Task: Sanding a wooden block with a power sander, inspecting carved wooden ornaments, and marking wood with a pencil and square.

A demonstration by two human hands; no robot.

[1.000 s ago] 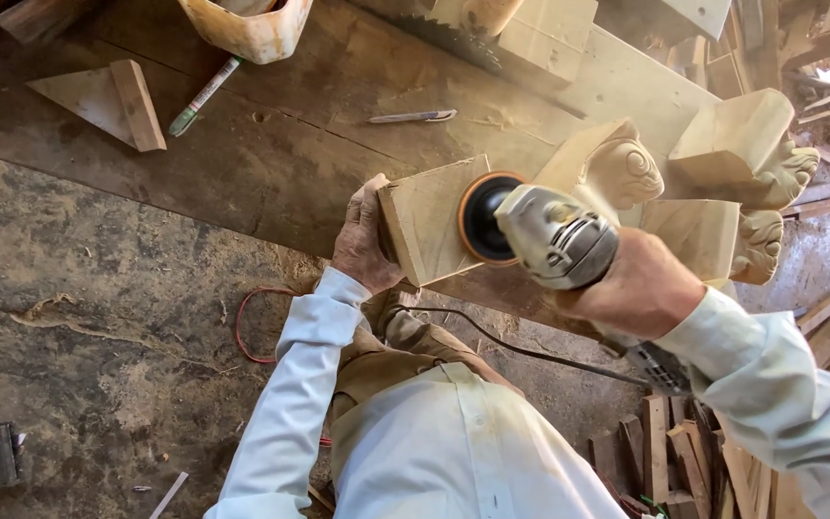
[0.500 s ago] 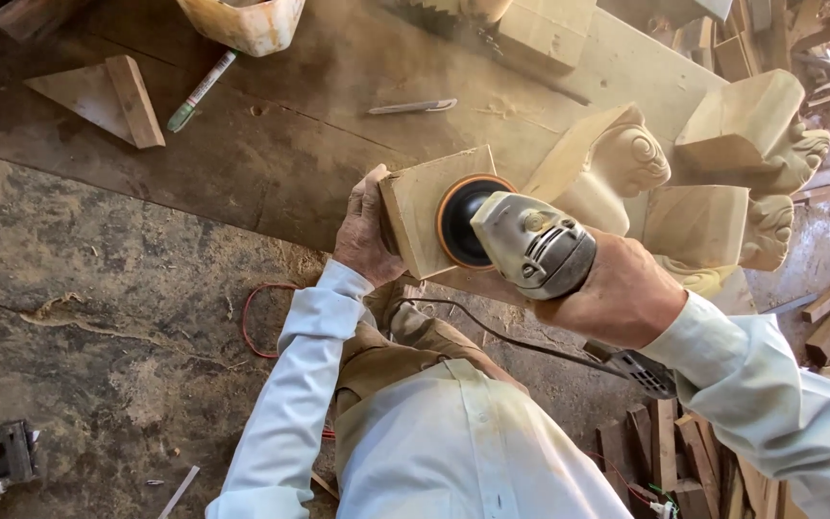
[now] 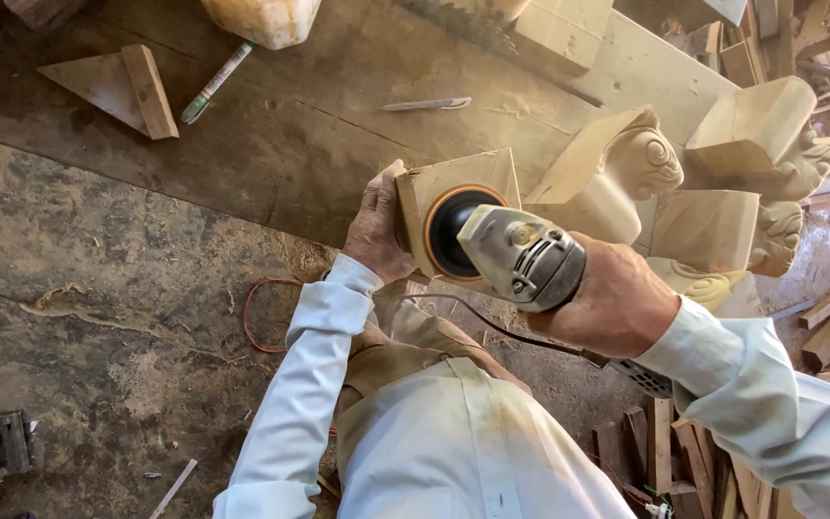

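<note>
Right hand [image 3: 617, 303] grips the angle grinder [image 3: 521, 255], its disc now shifted lower on the wooden block [image 3: 458, 187]; left hand [image 3: 377, 226] fingers clamp the block, so sanding continues.

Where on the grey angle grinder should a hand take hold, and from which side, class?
Judging by its shape, take the angle grinder around the long body behind the metal head, coming from the rear cord end, as the right hand does. The sanding disc faces the wooden block, steadied by the left hand.
</note>
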